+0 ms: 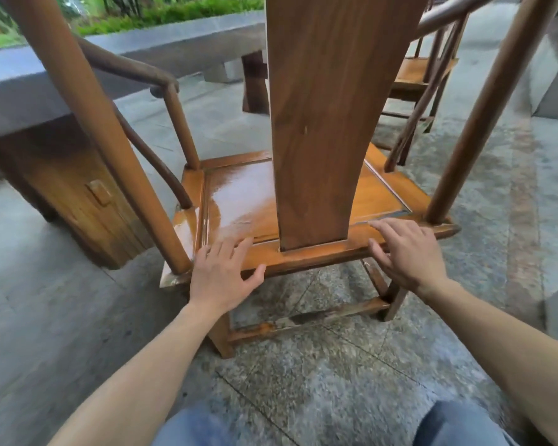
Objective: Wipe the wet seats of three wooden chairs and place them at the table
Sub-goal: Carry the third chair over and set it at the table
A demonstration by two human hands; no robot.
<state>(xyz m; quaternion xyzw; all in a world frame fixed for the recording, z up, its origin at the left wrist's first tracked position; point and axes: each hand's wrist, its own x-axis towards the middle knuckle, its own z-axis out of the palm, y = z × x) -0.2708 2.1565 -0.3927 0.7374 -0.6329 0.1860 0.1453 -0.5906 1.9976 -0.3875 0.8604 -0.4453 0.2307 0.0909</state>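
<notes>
Our knees are nearest; ahead, left hand and right hand rest open-fingered on the chair seat's rear rail, gripping nothing.

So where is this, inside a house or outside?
Probably outside, on a covered patio beside a garden. The floor is grey stone paving, green plants grow just past a long stone-topped table, and the wooden chair has a wet, shiny seat.

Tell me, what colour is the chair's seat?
The seat is orange-brown wood, shiny in patches. The head view shows it.
</notes>
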